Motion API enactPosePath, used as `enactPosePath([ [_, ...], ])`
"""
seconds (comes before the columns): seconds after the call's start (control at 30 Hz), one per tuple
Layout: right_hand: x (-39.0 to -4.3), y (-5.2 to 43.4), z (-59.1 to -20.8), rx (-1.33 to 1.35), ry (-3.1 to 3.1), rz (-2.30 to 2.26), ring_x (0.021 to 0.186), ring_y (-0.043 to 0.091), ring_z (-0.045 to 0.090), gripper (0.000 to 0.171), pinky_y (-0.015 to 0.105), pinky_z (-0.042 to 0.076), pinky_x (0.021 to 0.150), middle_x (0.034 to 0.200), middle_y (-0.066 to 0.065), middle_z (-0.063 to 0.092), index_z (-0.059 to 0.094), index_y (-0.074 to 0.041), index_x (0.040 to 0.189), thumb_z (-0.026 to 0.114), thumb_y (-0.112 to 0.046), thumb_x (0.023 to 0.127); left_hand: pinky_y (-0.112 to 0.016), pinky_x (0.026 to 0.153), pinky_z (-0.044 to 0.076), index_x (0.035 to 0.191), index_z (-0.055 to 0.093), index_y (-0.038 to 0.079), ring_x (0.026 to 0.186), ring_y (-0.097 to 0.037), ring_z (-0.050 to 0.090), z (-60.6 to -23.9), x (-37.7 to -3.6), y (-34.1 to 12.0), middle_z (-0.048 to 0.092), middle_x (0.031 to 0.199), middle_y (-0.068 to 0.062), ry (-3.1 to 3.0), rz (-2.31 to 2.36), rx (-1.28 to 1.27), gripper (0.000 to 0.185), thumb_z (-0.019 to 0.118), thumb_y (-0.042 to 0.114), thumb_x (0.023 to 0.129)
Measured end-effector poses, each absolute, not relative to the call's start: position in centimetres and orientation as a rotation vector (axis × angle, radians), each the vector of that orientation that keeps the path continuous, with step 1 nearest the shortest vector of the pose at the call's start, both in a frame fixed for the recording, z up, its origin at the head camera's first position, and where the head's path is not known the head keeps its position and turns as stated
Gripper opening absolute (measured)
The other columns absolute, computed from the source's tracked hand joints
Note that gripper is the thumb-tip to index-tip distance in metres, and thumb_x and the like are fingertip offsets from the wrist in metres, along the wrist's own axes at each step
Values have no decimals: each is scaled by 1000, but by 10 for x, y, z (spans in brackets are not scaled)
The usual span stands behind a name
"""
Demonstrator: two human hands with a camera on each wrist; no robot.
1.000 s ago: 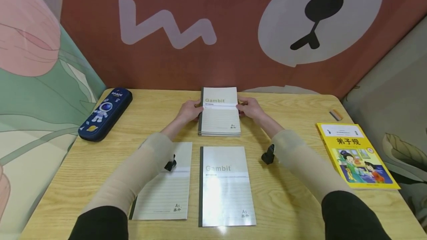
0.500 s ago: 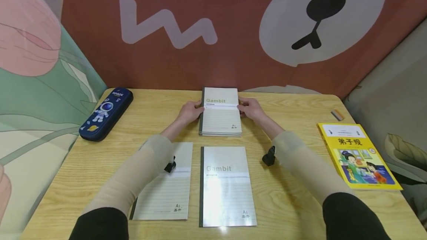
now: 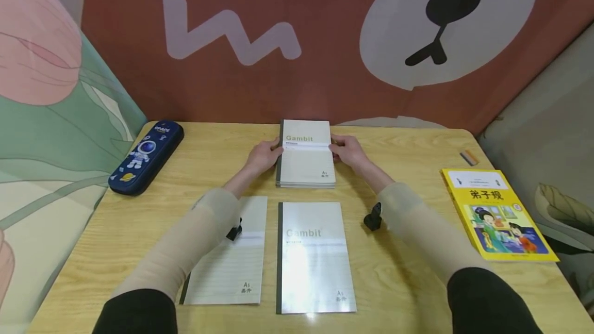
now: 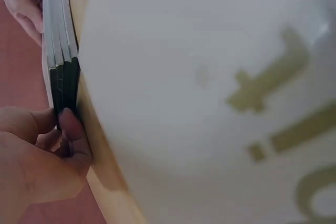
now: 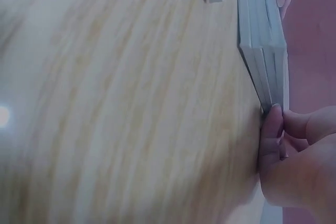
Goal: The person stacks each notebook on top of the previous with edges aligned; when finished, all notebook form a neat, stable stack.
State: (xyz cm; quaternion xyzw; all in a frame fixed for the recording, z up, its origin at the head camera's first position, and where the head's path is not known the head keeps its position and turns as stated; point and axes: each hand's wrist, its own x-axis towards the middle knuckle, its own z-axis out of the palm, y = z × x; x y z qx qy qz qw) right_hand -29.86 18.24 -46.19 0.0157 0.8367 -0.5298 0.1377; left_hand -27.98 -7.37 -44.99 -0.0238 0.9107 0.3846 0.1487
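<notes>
Your L hand & R hand each clasp a side of the notebook stack. Both grips hold it. Stack lies flat on desk.

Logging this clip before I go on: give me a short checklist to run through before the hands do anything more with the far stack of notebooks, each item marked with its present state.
1. Left hand on the spine side of the notebook stack: ok, fingers curled against the edge.
2. Right hand on the opposite side: ok, thumb presses the page edges in the right wrist view.
3. Stack edges squared: ok as far as the head view shows.
4. Stack resting flat on the table: ok.
5. Near notebooks apart from the stack: ok, a gap shows.
6. Number of notebooks in the stack: cannot tell exactly.
</notes>
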Motion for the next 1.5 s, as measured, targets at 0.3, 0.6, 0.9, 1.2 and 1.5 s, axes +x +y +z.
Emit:
enactPosePath([
  [0.3,-277,194,-437,-4,2467,-1512,87,22,63,53,36,61,86,122,26,59,39,-5,158,51,-19,108,-47,115,46,163,30,12,127,-33,56,-420,-264,-87,52,150,-20,2528,1269,-45,58,41,36,111],
  [0.6,-235,213,-415,-76,2368,-1505,115,35,63,59,49,59,100,143,29,48,31,-4,161,45,-30,110,-47,104,56,163,28,12,122,-34,56,-389,-230,-96,51,144,-21,2311,1412,-65,63,29,47,111],
  [0.9,-185,221,-411,-91,2227,-1482,136,46,53,65,51,58,101,156,31,38,20,-3,163,39,-38,112,-43,93,62,163,22,6,132,-40,52,-379,-183,-102,45,149,-23,2160,1439,-23,65,28,46,111],
  [1.2,-137,217,-406,-58,2095,-1510,152,47,30,73,53,57,102,167,27,24,13,-3,164,36,-47,111,-51,95,60,163,17,3,152,-47,30,-387,-138,-92,23,167,-25,2052,1437,21,69,24,47,111],
  [1.5,-111,206,-400,13,2016,-1540,158,44,14,77,56,56,101,173,21,6,6,-6,166,35,-51,110,-57,94,59,165,10,3,156,-49,16,-395,-117,-78,12,169,-29,2038,1450,-61,71,23,47,110],
])
